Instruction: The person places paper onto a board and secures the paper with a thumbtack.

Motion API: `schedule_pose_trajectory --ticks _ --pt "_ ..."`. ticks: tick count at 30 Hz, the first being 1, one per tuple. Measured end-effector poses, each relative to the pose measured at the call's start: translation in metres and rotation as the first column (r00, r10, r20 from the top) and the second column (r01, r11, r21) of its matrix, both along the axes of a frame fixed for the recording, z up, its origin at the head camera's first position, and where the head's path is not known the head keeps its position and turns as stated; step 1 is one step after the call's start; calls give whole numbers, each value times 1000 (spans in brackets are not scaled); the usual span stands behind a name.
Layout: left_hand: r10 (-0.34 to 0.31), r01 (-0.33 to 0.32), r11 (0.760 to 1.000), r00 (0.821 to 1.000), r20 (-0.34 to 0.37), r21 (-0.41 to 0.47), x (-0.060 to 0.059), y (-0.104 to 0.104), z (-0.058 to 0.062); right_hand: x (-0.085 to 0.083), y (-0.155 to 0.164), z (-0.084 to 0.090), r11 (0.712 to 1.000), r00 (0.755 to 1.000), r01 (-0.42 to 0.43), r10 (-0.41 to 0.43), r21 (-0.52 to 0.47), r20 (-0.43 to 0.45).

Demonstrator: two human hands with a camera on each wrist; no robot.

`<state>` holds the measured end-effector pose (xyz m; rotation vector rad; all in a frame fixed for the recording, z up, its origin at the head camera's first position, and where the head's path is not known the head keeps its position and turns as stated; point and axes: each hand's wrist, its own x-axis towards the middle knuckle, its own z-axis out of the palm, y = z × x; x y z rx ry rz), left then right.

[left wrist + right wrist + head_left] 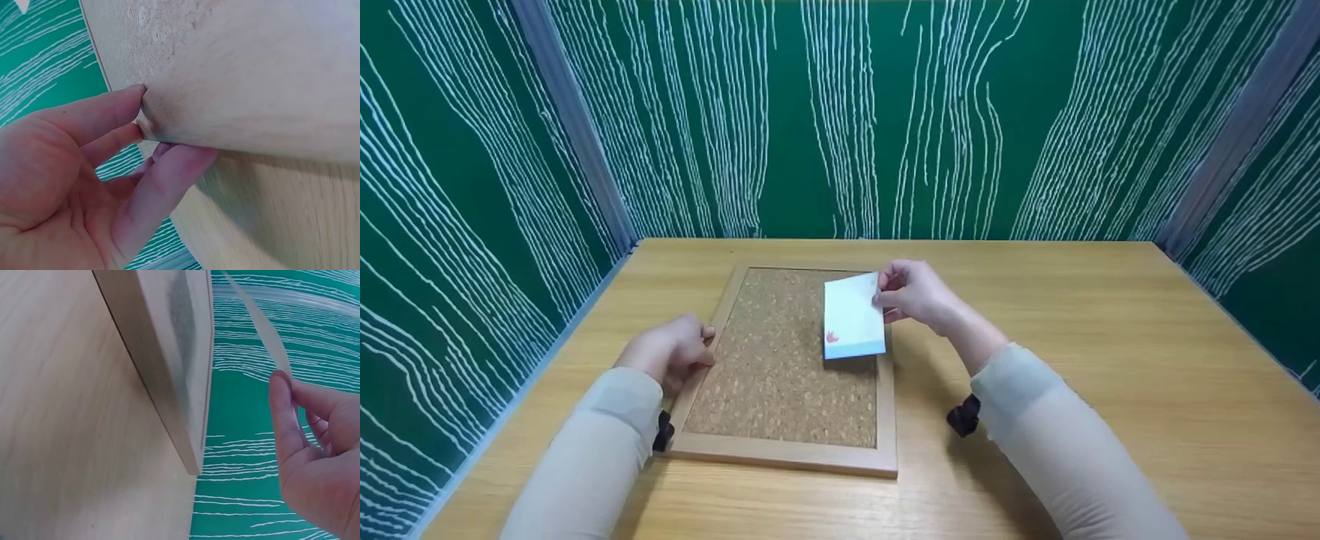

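A cork board (787, 375) with a light wooden frame lies on the table. At its left side, my left hand (679, 349) holds the frame's edge; the left wrist view shows the fingertips and thumb against the wooden frame (242, 95). My right hand (915, 294) pinches a white paper note (853, 311) by its right edge, thumb against fingers. The note has a blue strip at its lower end and a small red mark, and is held above the board's right side. Seen edge-on in the right wrist view, the paper note (267, 329) stands apart from the board.
The wooden table (1072, 337) extends to both sides of the board. Green walls (945, 120) with white wavy lines rise behind and beside it. A dark wrist device (964, 416) hangs under the right sleeve.
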<state>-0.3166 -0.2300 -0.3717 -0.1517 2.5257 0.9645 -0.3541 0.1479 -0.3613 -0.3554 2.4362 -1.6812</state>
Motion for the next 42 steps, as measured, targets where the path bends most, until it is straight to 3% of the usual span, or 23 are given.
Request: schedule_pose_trajectory --ticks 13,18,24,32,42 --pt "-3 4 999 1000 -9 42 3 1 3 -2 -18 -19 991 998 -14 5 136 70" --pt "-12 12 1000 1000 -12 14 2 1 3 1 -25 -23 975 997 -24 8 220 74" --pt "32 -34 995 999 20 91 3 1 1 3 -33 -31 946 999 -17 7 323 32" --pt "35 -36 999 999 12 29 1 1 1 9 -42 -37 905 1000 -22 17 425 15" --pt "-25 25 999 1000 -18 -36 1 -1 0 8 -48 -39 878 1000 -22 27 479 -3"
